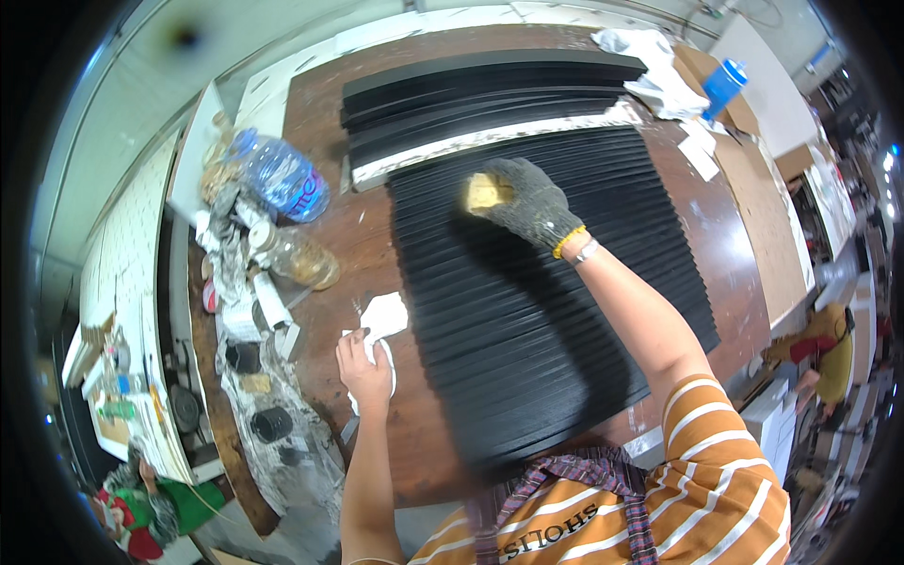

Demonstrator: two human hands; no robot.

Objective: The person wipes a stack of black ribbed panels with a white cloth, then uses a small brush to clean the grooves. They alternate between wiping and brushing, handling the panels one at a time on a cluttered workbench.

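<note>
My right hand (pixel 532 202), in a dark grey knit glove with a yellow cuff, grips a yellow sponge-like block (pixel 485 191). It is over the upper part of a wide row of black ribbed strips (pixel 527 330) laid side by side. My bare left hand (pixel 365 370) is at the table left of the strips, its fingers closed on a crumpled white cloth (pixel 386 315). A white, dark-smeared bar (pixel 490 143) lies along the row's far edge. Beyond it sits a stack of long black strips (pixel 490 80).
On the left of the brown table (pixel 424 452) are a large clear water bottle (pixel 282 174), a jar (pixel 297 257) and black cups (pixel 271 424) on stained sheeting. A blue bottle (pixel 723 89), white plastic (pixel 654 71) and cardboard (pixel 753 217) are at far right. Other people work beyond both sides.
</note>
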